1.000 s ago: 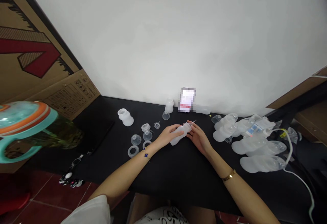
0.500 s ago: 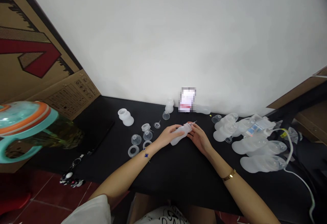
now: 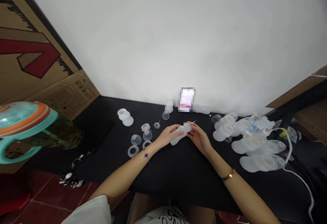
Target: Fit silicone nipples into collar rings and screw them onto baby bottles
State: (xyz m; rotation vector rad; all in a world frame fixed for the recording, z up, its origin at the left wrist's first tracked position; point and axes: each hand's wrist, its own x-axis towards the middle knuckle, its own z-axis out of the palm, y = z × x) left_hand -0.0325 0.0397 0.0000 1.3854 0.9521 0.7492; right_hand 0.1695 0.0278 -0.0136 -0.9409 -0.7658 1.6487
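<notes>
A small translucent white bottle [image 3: 180, 134] lies tilted over the black table [image 3: 178, 169], neck pointing up and right. My left hand [image 3: 167, 136] is wrapped round its lower body. My right hand [image 3: 199, 136] is closed at the bottle's neck, pinching a thin needle-like tool [image 3: 194, 122] that pokes out past the fingers. Both wrists wear bracelets.
Loose clear caps and rings [image 3: 139, 142] lie left of my hands, with a white squat piece [image 3: 125, 116] farther back. Several frosted bottles [image 3: 251, 145] are piled at the right beside a white cable [image 3: 297, 176]. A teal and orange cup [image 3: 24, 128] and cardboard boxes [image 3: 38, 57] stand at the left.
</notes>
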